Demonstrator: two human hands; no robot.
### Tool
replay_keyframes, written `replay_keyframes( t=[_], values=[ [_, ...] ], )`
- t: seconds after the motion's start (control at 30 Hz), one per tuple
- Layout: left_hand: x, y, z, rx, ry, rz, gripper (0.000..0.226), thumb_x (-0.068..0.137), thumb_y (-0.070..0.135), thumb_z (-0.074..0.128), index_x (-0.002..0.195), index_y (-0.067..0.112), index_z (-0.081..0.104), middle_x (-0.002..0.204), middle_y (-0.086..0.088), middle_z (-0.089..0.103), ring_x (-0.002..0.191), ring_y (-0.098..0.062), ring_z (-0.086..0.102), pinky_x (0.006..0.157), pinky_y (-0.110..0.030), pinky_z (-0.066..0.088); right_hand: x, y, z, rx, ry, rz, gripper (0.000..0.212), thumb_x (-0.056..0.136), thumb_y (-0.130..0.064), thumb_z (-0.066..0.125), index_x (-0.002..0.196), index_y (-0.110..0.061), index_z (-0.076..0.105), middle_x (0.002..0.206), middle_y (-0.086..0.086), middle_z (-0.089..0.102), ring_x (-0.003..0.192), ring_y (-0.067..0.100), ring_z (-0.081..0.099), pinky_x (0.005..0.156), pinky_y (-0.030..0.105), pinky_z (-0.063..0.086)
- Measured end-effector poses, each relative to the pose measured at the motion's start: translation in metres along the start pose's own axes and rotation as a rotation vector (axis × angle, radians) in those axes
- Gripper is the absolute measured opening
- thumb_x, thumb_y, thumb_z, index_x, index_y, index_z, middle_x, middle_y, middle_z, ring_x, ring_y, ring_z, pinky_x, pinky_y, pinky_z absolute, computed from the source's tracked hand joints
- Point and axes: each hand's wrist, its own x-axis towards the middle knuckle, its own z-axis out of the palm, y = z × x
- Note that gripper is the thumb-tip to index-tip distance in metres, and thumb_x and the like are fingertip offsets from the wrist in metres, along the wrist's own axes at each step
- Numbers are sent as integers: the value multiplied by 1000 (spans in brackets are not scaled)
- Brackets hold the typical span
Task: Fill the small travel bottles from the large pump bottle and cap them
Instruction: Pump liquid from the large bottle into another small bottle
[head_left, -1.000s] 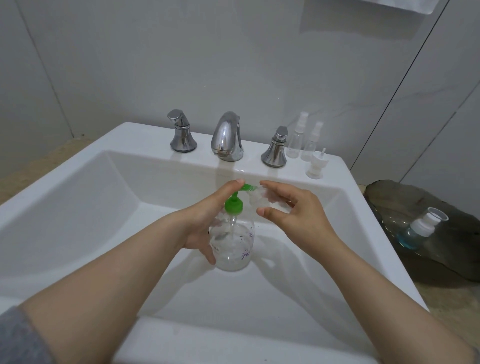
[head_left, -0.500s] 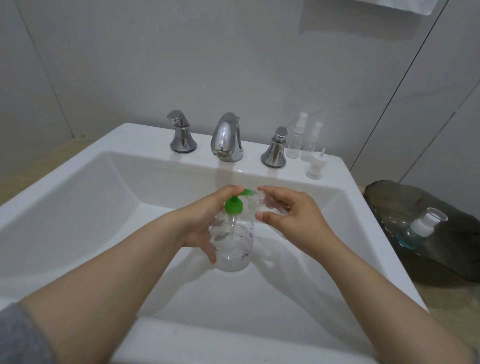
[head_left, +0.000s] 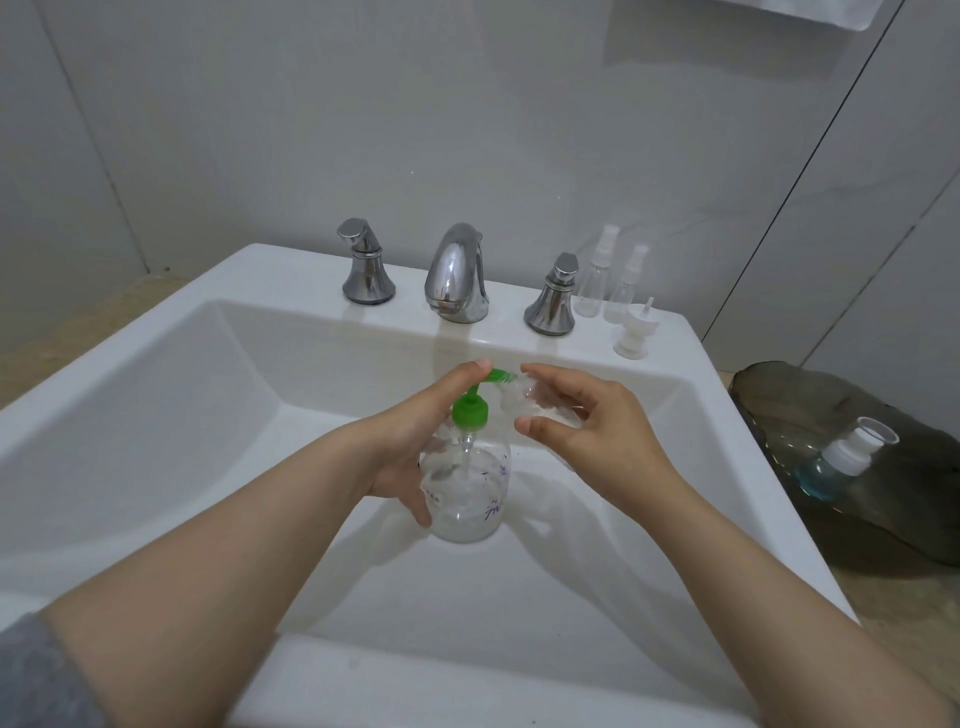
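Low in the glossy white ceramic sink (head_left: 208, 415) sits the rounded clear plastic pump bottle (head_left: 467, 493), its green spout meeting a small clear travel bottle (head_left: 524, 402). Behind them are a chrome faucet (head_left: 457, 275) and smooth grey wall tiles (head_left: 311, 130). The person's left hand (head_left: 410, 441) wraps the pump bottle with one finger on the pump; the right hand (head_left: 587, 431) curls round the travel bottle.

Glossy chrome faucet (head_left: 457, 273), clear-plastic pump bottle (head_left: 470, 488)

The clear pump bottle (head_left: 467, 488) with a green pump head stands upright in the sink (head_left: 291, 275), gripped by the left hand (head_left: 410, 441). The right hand (head_left: 592, 431) holds a small clear travel bottle (head_left: 524, 402) tilted at the green spout. Two capped spray bottles (head_left: 597, 286) stand on the sink's back ledge.
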Motion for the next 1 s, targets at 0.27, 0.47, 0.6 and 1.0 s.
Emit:
replay_keyframes(
  t=[0.27, 0.47, 0.6, 1.0],
  values=[
    [-1, 2, 1, -5, 37, -6, 71, 79, 76, 55, 135, 34, 50, 141, -3, 44, 134, -36, 43, 97, -77, 36, 1, 1, 0, 0, -8, 0, 49, 78, -19, 78, 123, -32, 64, 103, -15, 68, 102, -8, 59, 84, 1, 41],
    [-1, 2, 3, 2, 59, 24, 45, 90, 61, 50, 122, 30, 59, 124, -2, 49, 111, -22, 51, 91, -75, 42, 1, 2, 1, -8, -44, 22, 50, 77, -15, 78, 123, -30, 64, 99, -18, 66, 95, -18, 57, 78, -4, 38],
    [0, 2, 3, 9, 51, 29, 41, 91, 61, 49, 119, 34, 59, 125, -1, 47, 122, -28, 47, 91, -75, 42, 1, 3, 1, -15, -43, 22, 50, 77, -16, 78, 123, -30, 64, 98, -18, 66, 96, -16, 58, 80, -3, 40],
    [-3, 3, 3, -3, 49, -30, 72, 77, 77, 50, 134, 33, 48, 140, -5, 44, 137, -37, 41, 102, -76, 33, 0, 1, 0, 3, 0, -9, 49, 78, -18, 78, 124, -30, 63, 103, -15, 67, 102, -8, 59, 85, 2, 41]
  ],
)
